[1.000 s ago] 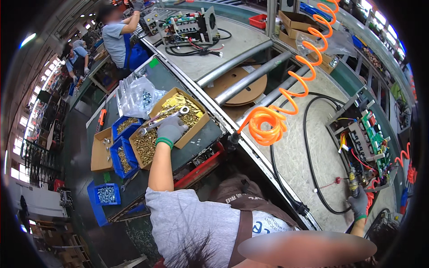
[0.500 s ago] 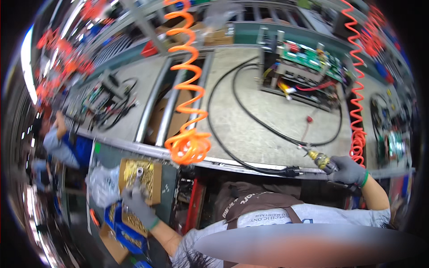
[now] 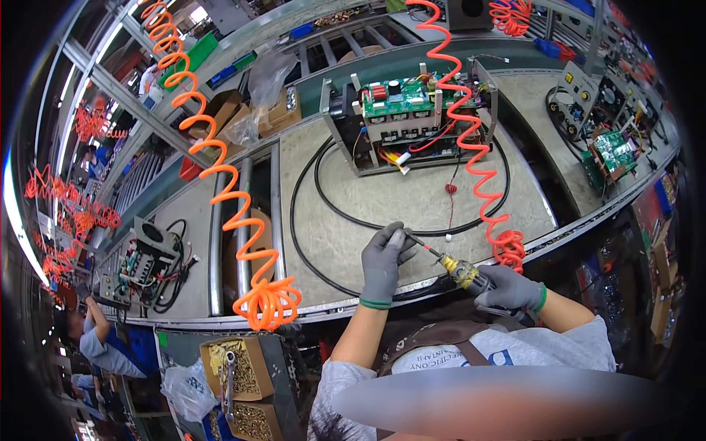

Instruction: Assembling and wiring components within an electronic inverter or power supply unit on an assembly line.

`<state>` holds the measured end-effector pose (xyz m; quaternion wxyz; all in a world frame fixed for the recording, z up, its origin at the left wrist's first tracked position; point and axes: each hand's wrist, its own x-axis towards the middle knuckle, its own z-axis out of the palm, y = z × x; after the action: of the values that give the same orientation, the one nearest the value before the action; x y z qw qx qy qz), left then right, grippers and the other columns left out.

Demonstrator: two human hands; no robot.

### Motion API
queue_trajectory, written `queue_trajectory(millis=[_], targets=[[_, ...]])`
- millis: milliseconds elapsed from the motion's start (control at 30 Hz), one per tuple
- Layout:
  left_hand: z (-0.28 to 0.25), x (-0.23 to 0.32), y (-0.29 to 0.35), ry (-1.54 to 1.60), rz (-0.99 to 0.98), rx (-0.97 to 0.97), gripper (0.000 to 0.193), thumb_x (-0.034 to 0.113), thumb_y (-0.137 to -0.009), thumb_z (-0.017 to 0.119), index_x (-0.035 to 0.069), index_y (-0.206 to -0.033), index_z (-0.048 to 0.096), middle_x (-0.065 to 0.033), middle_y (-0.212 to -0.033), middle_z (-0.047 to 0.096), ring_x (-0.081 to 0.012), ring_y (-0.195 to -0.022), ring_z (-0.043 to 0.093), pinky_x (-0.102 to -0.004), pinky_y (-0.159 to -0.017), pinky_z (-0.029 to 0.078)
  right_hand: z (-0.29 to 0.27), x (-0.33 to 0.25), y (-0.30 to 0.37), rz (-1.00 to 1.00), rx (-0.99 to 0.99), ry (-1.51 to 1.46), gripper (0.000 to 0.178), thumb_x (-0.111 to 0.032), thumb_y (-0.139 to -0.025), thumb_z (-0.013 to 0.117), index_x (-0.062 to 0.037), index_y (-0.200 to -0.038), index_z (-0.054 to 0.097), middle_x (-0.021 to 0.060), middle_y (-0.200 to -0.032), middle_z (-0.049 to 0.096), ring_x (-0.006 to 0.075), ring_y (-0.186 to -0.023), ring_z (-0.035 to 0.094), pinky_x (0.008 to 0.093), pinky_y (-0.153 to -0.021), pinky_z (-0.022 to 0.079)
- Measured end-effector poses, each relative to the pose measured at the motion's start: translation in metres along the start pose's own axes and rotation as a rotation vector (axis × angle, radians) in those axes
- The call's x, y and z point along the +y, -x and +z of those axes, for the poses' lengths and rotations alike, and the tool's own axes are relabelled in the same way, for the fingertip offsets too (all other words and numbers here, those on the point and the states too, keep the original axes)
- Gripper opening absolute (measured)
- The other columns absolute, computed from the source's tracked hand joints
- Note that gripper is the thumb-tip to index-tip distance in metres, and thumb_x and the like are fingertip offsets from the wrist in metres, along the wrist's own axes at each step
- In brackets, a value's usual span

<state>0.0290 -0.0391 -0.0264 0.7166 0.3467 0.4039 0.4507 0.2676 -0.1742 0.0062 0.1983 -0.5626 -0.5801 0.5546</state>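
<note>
Yellow-bodied driver [image 3: 461, 273] sits in the right hand [image 3: 509, 288], whose gloved fingers are wrapped round its dark handle, with the bit [image 3: 431, 251] pointing away to the left. Just ahead of that grip, the left hand [image 3: 382, 266] has its thumb and fingertips drawn close together at the far end of the bit; whether they pinch the end itself or some small part there, one cannot tell. The step in hand seems to be handling the driver's tip, and the next move calls for a firm right grip and a steady bit while the left fingertips work so near it. Beyond both hands, an open electronic chassis [image 3: 401, 134] stands on the pale bench [image 3: 526, 185], a black cable [image 3: 293, 207] looping in front of it. A red coiled hose [image 3: 507, 250] hangs just past the right grip.
</note>
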Motion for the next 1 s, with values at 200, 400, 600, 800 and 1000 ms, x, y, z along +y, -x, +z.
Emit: queue_trajectory(millis=[200, 400, 600, 800, 1000], targets=[[0.012, 0.010, -0.039, 0.096, -0.077, -0.013, 0.033, 0.020, -0.093, 0.061, 0.000, -0.118, 0.057, -0.0085, -0.098, 0.065, -0.0138, -0.080, 0.066, -0.0222, -0.065, 0.056, -0.015, -0.002, -0.012, 0.017, 0.074, -0.115, 0.031, -0.019, -0.074, 0.071, -0.0030, -0.096, 0.057, 0.0060, -0.080, 0.058, 0.0135, -0.074, 0.056, 0.0301, -0.067, 0.046], [0.006, 0.027, -0.069, -0.156, -0.084, -0.080, 0.031, 0.021, -0.089, 0.065, 0.000, -0.112, 0.060, -0.0080, -0.093, 0.067, -0.0124, -0.076, 0.066, -0.0225, -0.062, 0.056, -0.028, 0.007, -0.028, 0.004, 0.054, -0.098, 0.033, -0.019, -0.074, 0.072, -0.0029, -0.097, 0.057, 0.0069, -0.081, 0.058, 0.0142, -0.075, 0.056, 0.0306, -0.069, 0.046], [-0.007, 0.053, -0.073, -0.269, -0.097, -0.241, 0.039, 0.014, -0.087, 0.065, -0.005, -0.120, 0.056, -0.0125, -0.099, 0.068, -0.0153, -0.081, 0.068, -0.0222, -0.064, 0.055, -0.025, 0.007, -0.034, 0.027, 0.049, -0.167, 0.034, -0.020, -0.073, 0.072, -0.0017, -0.098, 0.057, 0.0067, -0.081, 0.058, 0.0141, -0.075, 0.055, 0.0308, -0.069, 0.046], [-0.024, 0.066, -0.085, -0.342, -0.096, -0.292, 0.041, 0.016, -0.088, 0.063, -0.004, -0.124, 0.054, -0.0136, -0.101, 0.067, -0.0161, -0.084, 0.068, -0.0223, -0.066, 0.055, -0.014, -0.016, -0.044, 0.023, 0.059, -0.151, 0.034, -0.017, -0.070, 0.072, -0.0010, -0.097, 0.058, 0.0033, -0.078, 0.058, 0.0124, -0.070, 0.054, 0.0288, -0.065, 0.045], [-0.014, 0.065, -0.103, -0.388, 0.080, -0.139, 0.044, 0.020, -0.089, 0.063, 0.000, -0.127, 0.054, -0.0118, -0.102, 0.068, -0.0171, -0.086, 0.067, -0.0270, -0.067, 0.055, 0.000, -0.033, -0.055, 0.058, 0.153, -0.294, 0.036, -0.014, -0.071, 0.069, -0.0005, -0.101, 0.056, 0.0061, -0.078, 0.059, 0.0129, -0.061, 0.057, 0.0275, -0.056, 0.048]])
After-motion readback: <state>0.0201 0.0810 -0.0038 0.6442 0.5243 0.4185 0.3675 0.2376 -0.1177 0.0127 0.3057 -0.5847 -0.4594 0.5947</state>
